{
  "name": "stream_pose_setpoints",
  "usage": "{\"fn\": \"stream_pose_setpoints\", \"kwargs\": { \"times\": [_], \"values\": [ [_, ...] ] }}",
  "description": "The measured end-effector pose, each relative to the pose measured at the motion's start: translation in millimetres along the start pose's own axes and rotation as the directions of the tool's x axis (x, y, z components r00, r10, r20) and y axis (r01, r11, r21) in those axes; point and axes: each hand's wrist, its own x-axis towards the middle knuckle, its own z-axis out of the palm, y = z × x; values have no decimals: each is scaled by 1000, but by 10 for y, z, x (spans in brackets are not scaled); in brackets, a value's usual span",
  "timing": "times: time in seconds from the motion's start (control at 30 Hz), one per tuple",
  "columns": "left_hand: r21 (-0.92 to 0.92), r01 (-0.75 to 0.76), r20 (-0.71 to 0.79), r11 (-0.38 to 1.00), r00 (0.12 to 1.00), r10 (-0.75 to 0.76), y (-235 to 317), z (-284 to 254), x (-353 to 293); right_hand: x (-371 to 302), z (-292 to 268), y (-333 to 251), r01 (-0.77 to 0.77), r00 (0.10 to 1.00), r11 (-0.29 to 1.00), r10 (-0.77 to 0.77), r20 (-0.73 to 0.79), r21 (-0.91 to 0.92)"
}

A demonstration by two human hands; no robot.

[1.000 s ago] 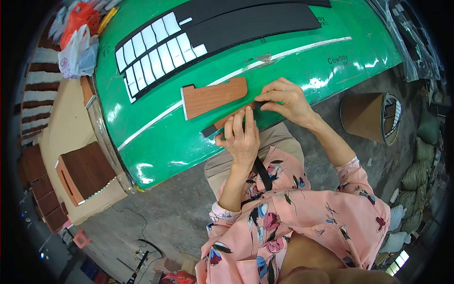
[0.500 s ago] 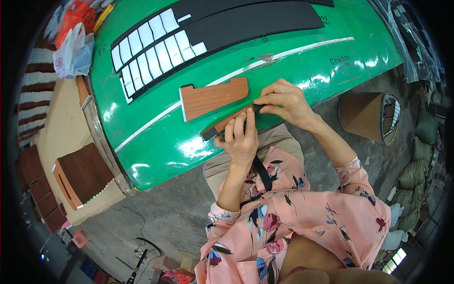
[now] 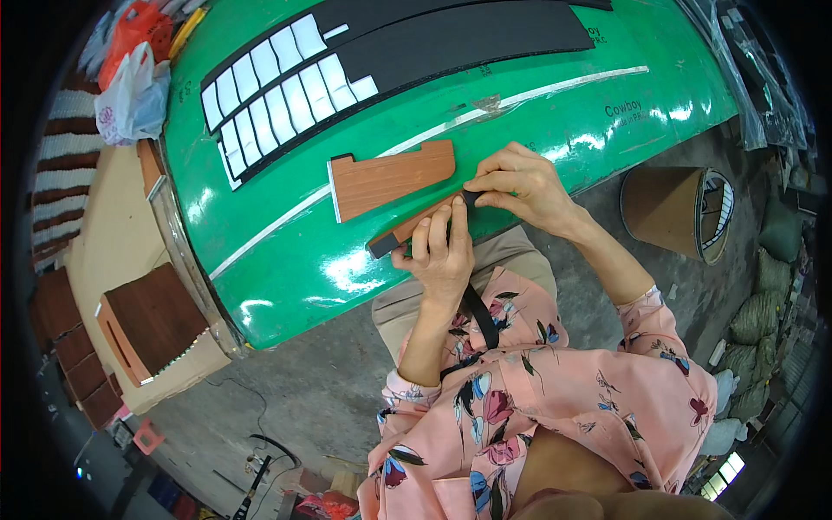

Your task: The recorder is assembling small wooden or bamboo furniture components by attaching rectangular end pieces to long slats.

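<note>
Near the front edge of a green-covered table (image 3: 299, 299), a narrow brown wood-grain piece (image 3: 418, 220) stands on edge. A black pad (image 3: 381, 247) sits at its left end. My left hand (image 3: 440, 267) steadies the piece, its fingertips curled over the near side. At the right end, my right hand (image 3: 524, 192) pinches a small black pad (image 3: 472, 198) between thumb and fingers, against the brown piece. The fingers partly hide that pad. Just beyond lies a flat wood-grain panel (image 3: 394, 184) with a notched far edge and a black pad at its far left corner.
Black foam sheets (image 3: 477, 42) lie across the far side of the table, with rows of white-backed pieces (image 3: 299, 94) on them. Right of the table stands a round brown bin (image 3: 660, 212). More brown panels (image 3: 160, 316) are stacked on a cardboard surface at left.
</note>
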Motion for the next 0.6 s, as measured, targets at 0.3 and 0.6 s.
{"fn": "stream_pose_setpoints", "kwargs": {
  "times": [0.3, 0.6],
  "values": [
    [-15, 4, 2, 1000, 1000, -4, 7, -12, -28, -15, 7, -12, 11, 1000, 1000, -11, 0, 6],
    [11, -7, 28, 1000, 1000, 6, 4, -10, -41, -160, -10, 55, -145, 982, 969, 165, -87, 201]
  ]
}}
